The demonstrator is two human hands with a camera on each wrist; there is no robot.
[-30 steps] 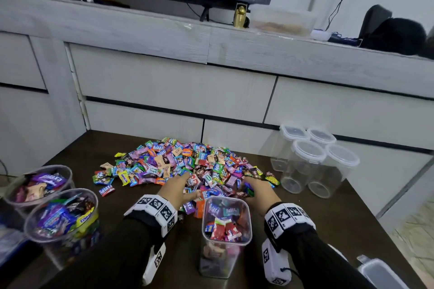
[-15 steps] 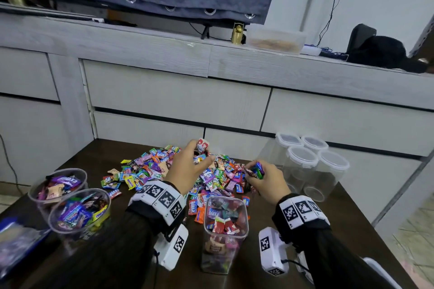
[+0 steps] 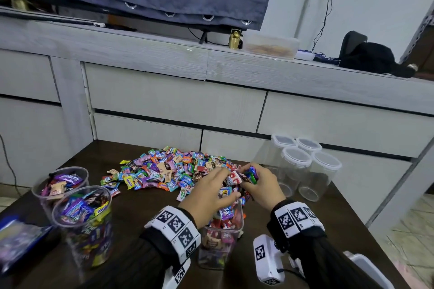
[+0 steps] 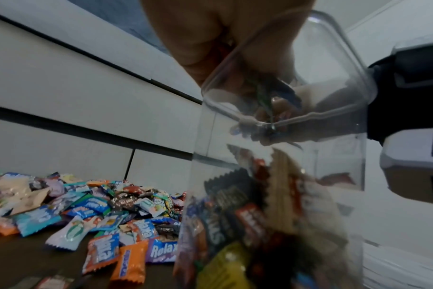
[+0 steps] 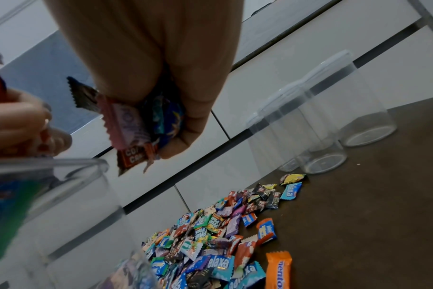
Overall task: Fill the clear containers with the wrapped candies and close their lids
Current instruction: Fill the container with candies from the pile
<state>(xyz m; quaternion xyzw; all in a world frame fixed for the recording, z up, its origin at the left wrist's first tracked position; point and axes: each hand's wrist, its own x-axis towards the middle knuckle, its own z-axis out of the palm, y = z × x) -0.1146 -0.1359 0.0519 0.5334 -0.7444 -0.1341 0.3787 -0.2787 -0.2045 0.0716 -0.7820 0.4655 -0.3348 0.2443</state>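
A square clear container (image 3: 211, 248) stands open near the table's front edge, partly filled with wrapped candies. My left hand (image 3: 223, 185) hovers over its mouth and grips a few candies, one of them red. My right hand (image 3: 251, 178) is just to the right of it, curled round a bunch of candies (image 5: 134, 127) held above the container's rim (image 5: 62, 164). In the left wrist view my left hand (image 4: 235, 48) shows through the container wall (image 4: 334, 136). The loose candy pile (image 3: 169, 169) lies behind the container.
Two round containers (image 3: 82, 218) full of candy stand at the front left. Several lidded empty containers (image 3: 298, 164) stand at the back right by the grey cabinet (image 3: 178, 101). A white-rimmed lid (image 3: 366, 267) lies at the front right. Dark tabletop (image 3: 141, 209) surrounds the pile.
Both hands scooped candies from the pile, lifted them, and have come together over the open container's mouth. The camera has tilted up slightly.
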